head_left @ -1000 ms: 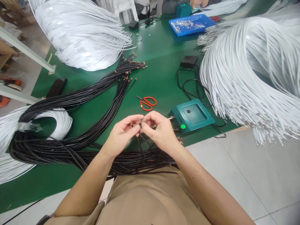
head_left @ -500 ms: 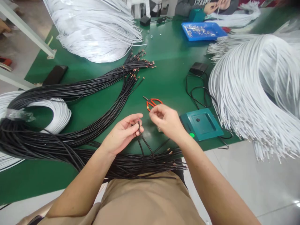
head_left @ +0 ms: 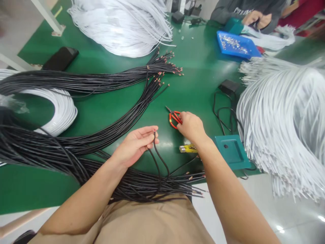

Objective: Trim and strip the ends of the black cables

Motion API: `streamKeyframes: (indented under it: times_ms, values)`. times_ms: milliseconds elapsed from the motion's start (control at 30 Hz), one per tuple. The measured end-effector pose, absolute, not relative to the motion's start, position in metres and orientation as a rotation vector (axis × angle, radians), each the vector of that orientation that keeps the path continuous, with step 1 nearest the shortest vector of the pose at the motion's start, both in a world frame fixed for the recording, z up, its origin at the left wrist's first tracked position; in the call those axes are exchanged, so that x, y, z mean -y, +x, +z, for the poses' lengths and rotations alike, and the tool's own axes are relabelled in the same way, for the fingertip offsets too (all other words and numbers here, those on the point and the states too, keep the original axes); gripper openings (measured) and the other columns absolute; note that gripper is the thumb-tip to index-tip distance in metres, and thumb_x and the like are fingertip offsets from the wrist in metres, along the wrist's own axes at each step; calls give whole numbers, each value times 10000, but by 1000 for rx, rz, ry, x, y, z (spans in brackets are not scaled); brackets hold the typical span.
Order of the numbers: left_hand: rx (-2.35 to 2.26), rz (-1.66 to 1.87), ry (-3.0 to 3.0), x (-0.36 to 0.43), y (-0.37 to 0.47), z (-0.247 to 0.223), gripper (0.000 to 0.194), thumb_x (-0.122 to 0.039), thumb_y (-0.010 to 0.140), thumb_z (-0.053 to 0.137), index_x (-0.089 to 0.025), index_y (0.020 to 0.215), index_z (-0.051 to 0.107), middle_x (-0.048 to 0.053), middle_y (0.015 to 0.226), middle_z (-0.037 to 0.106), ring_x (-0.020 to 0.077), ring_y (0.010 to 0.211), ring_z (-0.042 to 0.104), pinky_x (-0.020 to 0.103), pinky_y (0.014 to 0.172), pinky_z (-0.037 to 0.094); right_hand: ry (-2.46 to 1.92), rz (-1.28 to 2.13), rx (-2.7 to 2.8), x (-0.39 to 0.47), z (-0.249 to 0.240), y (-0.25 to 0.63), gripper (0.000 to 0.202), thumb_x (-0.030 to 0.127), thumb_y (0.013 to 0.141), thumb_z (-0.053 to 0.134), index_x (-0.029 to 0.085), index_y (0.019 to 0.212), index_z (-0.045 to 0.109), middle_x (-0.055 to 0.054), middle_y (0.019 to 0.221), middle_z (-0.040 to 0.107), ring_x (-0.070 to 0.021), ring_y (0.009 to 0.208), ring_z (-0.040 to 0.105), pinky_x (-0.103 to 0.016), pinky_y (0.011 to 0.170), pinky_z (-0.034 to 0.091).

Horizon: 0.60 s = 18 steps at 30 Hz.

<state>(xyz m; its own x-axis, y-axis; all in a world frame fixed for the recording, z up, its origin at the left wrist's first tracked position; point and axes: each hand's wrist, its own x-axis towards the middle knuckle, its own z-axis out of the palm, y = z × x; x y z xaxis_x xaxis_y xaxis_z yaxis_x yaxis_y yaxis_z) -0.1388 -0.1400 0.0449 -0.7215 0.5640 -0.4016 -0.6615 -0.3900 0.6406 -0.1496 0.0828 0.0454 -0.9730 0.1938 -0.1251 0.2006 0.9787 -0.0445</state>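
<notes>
Near the middle, my left hand [head_left: 137,144] pinches a black cable [head_left: 159,154] between thumb and fingers, its end with a bit of red pointing up. A second black cable strand runs down from under the same fingers. To the right, my right hand [head_left: 191,127] has its fingers closed at the handle ends of small orange-handled pliers [head_left: 173,117], whose tips point away to the left on the green table. The right fingertips are partly hidden. A yellow tool [head_left: 187,148] with a metal end lies under my right wrist.
Bundles of black cables [head_left: 101,81] stretch across the left and along the front edge. White cable bundles lie at the back [head_left: 122,30] and right [head_left: 274,112]. A teal device [head_left: 232,152], black adapter [head_left: 228,87] and blue tray [head_left: 237,45] stand rightward. Another person's hands [head_left: 257,19] work at the back.
My right hand has moved from beside my left hand onto the pliers' handles. My left hand keeps hold of the cable. The view has shifted, uncovering the yellow tool.
</notes>
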Motion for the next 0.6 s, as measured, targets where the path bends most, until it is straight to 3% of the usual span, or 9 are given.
streamKeyframes:
  times_ms: [167, 300, 367, 467, 600]
  values:
    - [-1035, 2131, -169, 142, -140, 44, 252, -139, 732, 742, -143, 984, 724, 36, 849, 630, 68, 680, 604, 124, 510, 422, 238, -750, -2904, -88, 49, -140, 405, 107, 675, 575, 176, 1071, 620, -26, 880, 657, -156, 756, 581, -274, 698, 433]
    - [-998, 2141, -192, 142, -141, 45, 258, -133, 712, 755, -135, 968, 723, 43, 837, 630, 65, 662, 593, 111, 451, 375, 63, -1428, -2576, -70, 73, -112, 239, 212, 765, 572, 185, 1002, 570, 0, 842, 605, -120, 686, 529, -244, 615, 427]
    - [-992, 2141, -198, 141, -142, 46, 260, -136, 700, 764, -134, 958, 725, 46, 833, 633, 63, 653, 590, 109, 443, 367, 2, -1408, -2607, -60, 85, -98, 182, 289, 754, 650, 193, 865, 544, 18, 769, 548, -113, 646, 476, -241, 593, 401]
    - [-995, 2134, -202, 141, -142, 45, 264, -144, 694, 769, -136, 955, 729, 47, 823, 637, 65, 652, 590, 114, 459, 382, -72, -1172, -2905, -51, 90, -87, 256, 304, 710, 728, 198, 704, 494, 11, 747, 518, -118, 653, 454, -251, 613, 378]
    - [-994, 2127, -167, 142, -140, 44, 272, -156, 719, 752, -152, 991, 728, 38, 779, 645, 60, 641, 575, 129, 525, 423, -150, -879, -3090, -50, 80, -85, 175, 277, 768, 678, 197, 712, 534, -6, 748, 532, -129, 662, 487, -250, 613, 368]
